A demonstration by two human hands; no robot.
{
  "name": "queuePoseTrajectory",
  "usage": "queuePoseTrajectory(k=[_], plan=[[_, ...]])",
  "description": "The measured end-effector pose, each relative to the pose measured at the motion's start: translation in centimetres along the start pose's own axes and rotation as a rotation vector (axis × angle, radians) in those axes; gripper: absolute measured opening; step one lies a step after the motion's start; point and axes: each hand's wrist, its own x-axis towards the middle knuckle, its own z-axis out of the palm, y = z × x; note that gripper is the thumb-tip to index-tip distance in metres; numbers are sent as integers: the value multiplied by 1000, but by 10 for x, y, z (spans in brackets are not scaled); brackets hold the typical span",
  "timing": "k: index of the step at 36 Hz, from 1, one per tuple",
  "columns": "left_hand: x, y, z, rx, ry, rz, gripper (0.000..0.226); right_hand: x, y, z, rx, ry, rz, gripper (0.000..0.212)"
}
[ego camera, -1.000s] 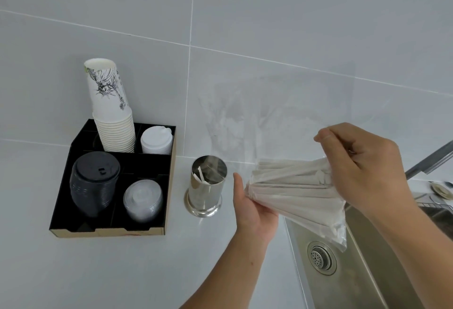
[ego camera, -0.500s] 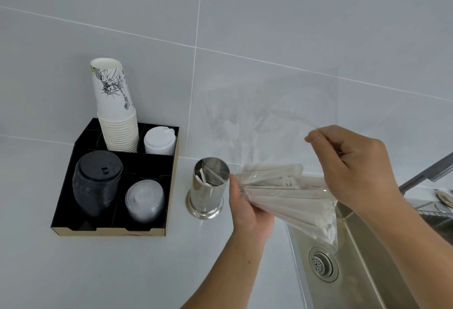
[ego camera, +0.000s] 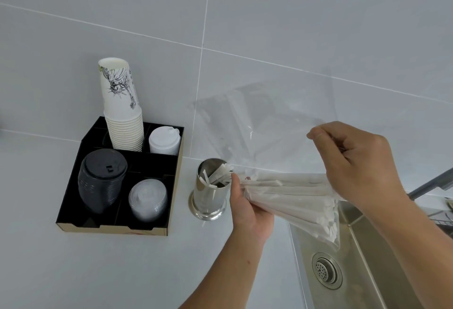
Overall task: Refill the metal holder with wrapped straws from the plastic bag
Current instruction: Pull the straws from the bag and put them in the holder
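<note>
Few straws (ego camera: 215, 174) (wrapped) in holder (ego camera: 209, 193)

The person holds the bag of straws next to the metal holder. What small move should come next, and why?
Probably lift the right hand a little, so the wrapped straws slide further into the metal holder. The left hand already pinches the plastic bag beside the rim, and a few straw tips reach over the holder's opening, but the bundle lies almost level, with most of it over the sink.
</note>
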Motion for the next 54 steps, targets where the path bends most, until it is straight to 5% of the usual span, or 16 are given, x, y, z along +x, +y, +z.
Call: queuePoseTrajectory(k=[20,40,54], plan=[[-15,7,11,-74,-56,17,47,80,0,19,-52,-192,135,29],[-12,16,9,-148,-4,45,26,97,0,36,-93,-251,76,29],[-2,23,10,-165,18,68,43,116,-9,36,-27,-245,31,26]])
